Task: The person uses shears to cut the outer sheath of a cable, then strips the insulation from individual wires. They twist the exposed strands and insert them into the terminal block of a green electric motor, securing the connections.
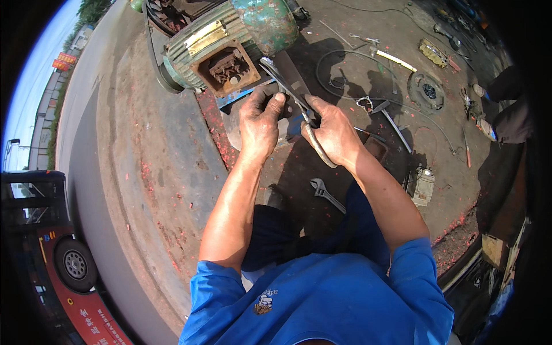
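In front of me, my right hand [332, 131] is wrapped round a long, slim grey piece [322, 148] with a pale curved tail; its exact kind is unclear. The piece's far end reaches up past my fingers toward the green electric motor [230, 49]. Close beside it, my left hand [260, 122] is closed, thumb against curled fingers; what it pinches is hidden. The motor's rusty terminal box [225, 68] stands uncovered, with dark parts inside, just beyond my hands. An adjustable wrench [326, 194] lies on the ground between my legs.
To the right, a hammer [392, 125], a black cable [322, 75], a round metal part [426, 92] and several tools lie on the ground. A grey box-like part [424, 187] sits nearer. Another person's shoe [486, 130] shows at right. A red vehicle [80, 310] stands left.
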Available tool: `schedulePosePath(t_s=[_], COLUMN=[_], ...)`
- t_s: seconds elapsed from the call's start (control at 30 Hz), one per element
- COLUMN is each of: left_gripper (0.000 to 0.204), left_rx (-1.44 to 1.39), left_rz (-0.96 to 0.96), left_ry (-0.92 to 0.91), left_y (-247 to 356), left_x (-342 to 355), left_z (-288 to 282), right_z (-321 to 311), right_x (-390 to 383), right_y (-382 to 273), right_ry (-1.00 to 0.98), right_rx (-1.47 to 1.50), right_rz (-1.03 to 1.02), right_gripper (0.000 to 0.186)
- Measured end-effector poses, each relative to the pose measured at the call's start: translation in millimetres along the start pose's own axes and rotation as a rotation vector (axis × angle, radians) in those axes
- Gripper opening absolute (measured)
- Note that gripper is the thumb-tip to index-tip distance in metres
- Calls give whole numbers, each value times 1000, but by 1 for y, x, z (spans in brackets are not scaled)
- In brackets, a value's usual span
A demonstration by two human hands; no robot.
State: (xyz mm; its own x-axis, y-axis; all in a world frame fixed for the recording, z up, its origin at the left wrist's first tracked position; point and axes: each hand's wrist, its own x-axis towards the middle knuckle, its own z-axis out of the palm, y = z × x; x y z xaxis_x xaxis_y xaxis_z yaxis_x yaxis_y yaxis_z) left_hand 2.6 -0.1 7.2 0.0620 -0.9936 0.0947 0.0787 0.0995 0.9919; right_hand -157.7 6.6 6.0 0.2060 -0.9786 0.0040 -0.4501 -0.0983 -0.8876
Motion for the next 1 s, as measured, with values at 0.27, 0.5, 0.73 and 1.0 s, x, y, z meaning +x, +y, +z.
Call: schedulePosePath(t_s=[0.27,0.5,0.73,1.0], left_gripper=[16,21,21,19], left_rx=[7,589,386,265], left_rz=[-25,198,160,114], left_ry=[71,17,-82,-60], left_y=[-7,9,12,-6], left_x=[-2,-1,0,-7], left_z=[2,-2,-14,9], right_z=[44,1,-58,16], right_x=[-4,-5,6,-22], right_y=[8,10,11,5], right_ry=[341,103,-539,244], right_rx=[-198,-153,533,-123], right_rz=[-113,-110,159,-34], right_gripper=[59,45,36,52])
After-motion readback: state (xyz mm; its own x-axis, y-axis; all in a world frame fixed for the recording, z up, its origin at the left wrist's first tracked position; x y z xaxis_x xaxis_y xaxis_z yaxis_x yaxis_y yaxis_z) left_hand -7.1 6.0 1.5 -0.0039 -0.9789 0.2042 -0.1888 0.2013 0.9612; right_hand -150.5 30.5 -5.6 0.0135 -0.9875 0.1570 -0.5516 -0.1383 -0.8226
